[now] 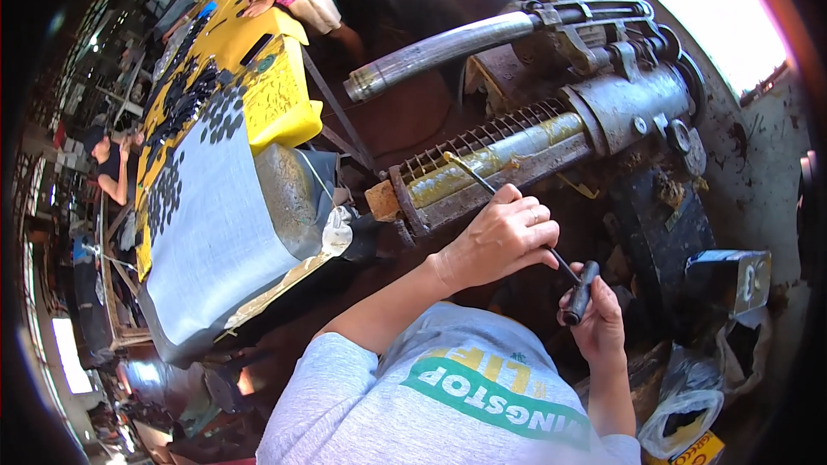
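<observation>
Rod [566, 267], thin and dark, is gripped midway by the left hand [515, 232] and, apart from it, at its black cylindrical handle [582, 293] by the right hand [599, 314]. Its pale tip [449, 157] lies over a yellow-smeared metal cylinder [534, 145] in a rusty frame [407, 207]; contact is unclear.

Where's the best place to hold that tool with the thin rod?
Probably its dark handle, from the person's right, as the right hand holds it: thicker than the thin rod and set crosswise at its near end, it should fill a palm better.
</observation>
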### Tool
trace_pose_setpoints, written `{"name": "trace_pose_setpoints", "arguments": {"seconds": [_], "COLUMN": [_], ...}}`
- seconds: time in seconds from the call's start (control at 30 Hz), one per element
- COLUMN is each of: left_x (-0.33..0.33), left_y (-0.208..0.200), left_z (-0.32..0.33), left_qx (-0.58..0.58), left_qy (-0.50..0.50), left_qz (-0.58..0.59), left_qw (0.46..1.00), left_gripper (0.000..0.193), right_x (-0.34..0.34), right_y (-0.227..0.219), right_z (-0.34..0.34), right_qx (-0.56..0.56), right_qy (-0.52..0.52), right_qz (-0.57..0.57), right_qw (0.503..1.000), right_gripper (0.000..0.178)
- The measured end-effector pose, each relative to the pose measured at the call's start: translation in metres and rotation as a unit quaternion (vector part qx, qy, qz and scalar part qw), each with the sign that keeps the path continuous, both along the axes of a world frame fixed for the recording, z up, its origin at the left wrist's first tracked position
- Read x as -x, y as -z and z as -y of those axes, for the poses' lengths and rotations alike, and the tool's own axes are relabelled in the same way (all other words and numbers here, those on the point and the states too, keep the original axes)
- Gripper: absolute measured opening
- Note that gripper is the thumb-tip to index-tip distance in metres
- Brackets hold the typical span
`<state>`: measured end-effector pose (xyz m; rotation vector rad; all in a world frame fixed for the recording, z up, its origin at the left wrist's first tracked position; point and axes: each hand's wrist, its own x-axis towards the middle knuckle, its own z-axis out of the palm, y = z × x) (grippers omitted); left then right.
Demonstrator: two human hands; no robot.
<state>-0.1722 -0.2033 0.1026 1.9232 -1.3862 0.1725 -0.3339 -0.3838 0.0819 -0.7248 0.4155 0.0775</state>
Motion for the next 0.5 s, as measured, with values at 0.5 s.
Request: {"name": "trace_pose_setpoints", "arguments": {"seconds": [0.5], "left_x": [0.030], "left_y": [0.005], "left_z": [-0.034], "left_qx": [0.076], "left_qy": [-0.060], "left_qz": [0.026], "left_qw": [0.995], "left_gripper": [0.020], "right_x": [0.017], "right_y": [-0.001], "right_z": [-0.011], "right_qx": [0.571], "right_qy": [0.026], "right_qz": [0.073], "right_qw": [0.818], "right_gripper": [0.016]}}
